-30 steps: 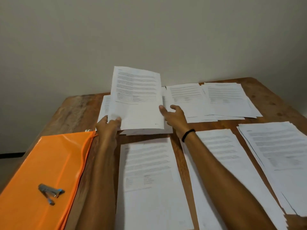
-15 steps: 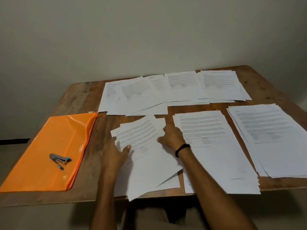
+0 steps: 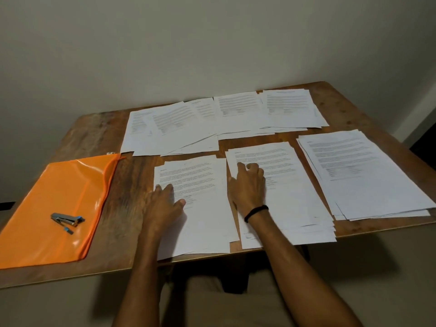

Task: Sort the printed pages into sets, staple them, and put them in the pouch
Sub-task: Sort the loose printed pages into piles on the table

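A: What lies under the left hand?
B: Paper. The pages are matt white and smooth, with fine grey print. It is the same under the right hand and in the piles beyond both.
A: And to the left of the left hand?
B: The pouch is glossy orange plastic, and its creases catch the light. On it, the stapler is dull grey metal with small blue parts.
A: The worktop?
B: Brown wood with a streaky grain, worn and matt between the left hand and the pouch.
A: On the right wrist?
B: A black band, matt; cord or elastic, I cannot tell.
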{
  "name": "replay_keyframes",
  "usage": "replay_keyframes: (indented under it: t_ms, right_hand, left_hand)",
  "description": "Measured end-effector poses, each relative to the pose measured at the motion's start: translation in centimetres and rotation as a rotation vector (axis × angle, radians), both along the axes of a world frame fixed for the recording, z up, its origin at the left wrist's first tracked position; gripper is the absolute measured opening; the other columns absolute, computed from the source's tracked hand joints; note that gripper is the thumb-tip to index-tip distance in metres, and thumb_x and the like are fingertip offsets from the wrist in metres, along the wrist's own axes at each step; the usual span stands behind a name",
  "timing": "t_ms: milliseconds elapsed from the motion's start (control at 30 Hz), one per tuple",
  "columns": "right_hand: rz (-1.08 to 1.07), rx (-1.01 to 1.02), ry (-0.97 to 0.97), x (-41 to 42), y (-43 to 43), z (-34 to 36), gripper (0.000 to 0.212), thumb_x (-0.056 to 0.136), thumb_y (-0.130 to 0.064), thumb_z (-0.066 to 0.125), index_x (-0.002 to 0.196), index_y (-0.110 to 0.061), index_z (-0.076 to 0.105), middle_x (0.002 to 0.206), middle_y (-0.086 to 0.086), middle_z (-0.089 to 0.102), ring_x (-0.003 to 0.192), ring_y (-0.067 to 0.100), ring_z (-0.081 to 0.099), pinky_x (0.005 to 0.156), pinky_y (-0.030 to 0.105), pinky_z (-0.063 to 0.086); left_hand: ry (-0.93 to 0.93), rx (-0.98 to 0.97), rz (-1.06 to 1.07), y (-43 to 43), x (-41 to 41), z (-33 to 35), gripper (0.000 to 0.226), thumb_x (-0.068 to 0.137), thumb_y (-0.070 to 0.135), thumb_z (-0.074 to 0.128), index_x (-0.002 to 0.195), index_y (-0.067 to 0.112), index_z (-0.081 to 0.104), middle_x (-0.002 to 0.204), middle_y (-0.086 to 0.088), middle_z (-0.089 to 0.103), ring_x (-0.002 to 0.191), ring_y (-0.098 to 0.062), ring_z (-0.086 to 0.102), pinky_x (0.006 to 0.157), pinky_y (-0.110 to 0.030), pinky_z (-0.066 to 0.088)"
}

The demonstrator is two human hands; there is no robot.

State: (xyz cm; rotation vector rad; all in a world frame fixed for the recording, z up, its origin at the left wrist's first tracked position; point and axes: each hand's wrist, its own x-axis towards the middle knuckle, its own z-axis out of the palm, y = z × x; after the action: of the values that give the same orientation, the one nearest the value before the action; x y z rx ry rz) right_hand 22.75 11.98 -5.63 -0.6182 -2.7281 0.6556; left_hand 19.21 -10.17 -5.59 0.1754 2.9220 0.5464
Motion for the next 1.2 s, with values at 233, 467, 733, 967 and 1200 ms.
replay_keyframes:
  t_ms: [233,467,733,967,1200]
  right_hand:
    - [0.010,-0.035,-0.015,1.4,2.3,-2.7,0.058,0.094,-0.052,0.055,0.143,-0.020,0.049,0.154,0.012,0.036,0.144,0.031,0.027,0.120,0.047,0.020]
    - [-0.034,-0.051,0.006,1.2,4.4,-3.0,0.059,0.092,-0.050,0.060,0.139,-0.017,0.055,0.150,0.015,0.041,0.141,0.033,0.032,0.118,0.047,0.025]
    - [-0.110,-0.048,0.008,1.4,7.7,-2.9,0.057,0.091,-0.049,0.061,0.137,-0.016,0.056,0.150,0.016,0.042,0.141,0.034,0.032,0.118,0.049,0.026]
    - [-0.132,-0.009,-0.021,1.5,7.9,-3.0,0.057,0.093,-0.051,0.057,0.140,-0.017,0.054,0.152,0.016,0.039,0.144,0.035,0.028,0.119,0.050,0.026]
    - [-0.179,0.062,0.022,1.7,6.4,-2.0,0.052,0.095,-0.045,0.060,0.138,-0.017,0.055,0.146,0.016,0.047,0.137,0.034,0.038,0.112,0.048,0.033]
  left_hand:
    - [0.020,-0.045,0.090,2.6,0.7,-1.6,0.096,0.084,0.080,0.043,0.157,0.022,0.018,0.167,-0.012,0.010,0.152,-0.039,0.010,0.120,-0.058,0.015]
    - [0.047,-0.050,0.106,5.9,1.5,-2.2,0.097,0.087,0.079,0.041,0.160,0.022,0.013,0.168,-0.011,0.003,0.153,-0.038,0.003,0.121,-0.055,0.008]
    - [0.037,-0.050,0.027,9.2,1.3,-2.2,0.096,0.087,0.079,0.039,0.160,0.023,0.011,0.168,-0.012,0.002,0.153,-0.038,0.003,0.121,-0.056,0.007]
    - [0.040,-0.058,-0.083,8.6,-0.4,-2.4,0.095,0.076,0.086,0.031,0.155,0.033,0.024,0.167,-0.013,0.005,0.153,-0.040,0.005,0.120,-0.064,0.008]
    - [-0.019,-0.021,-0.065,7.9,-0.9,-1.6,0.089,0.086,0.067,0.059,0.158,0.033,0.019,0.165,-0.022,0.000,0.152,-0.044,0.001,0.119,-0.060,-0.003]
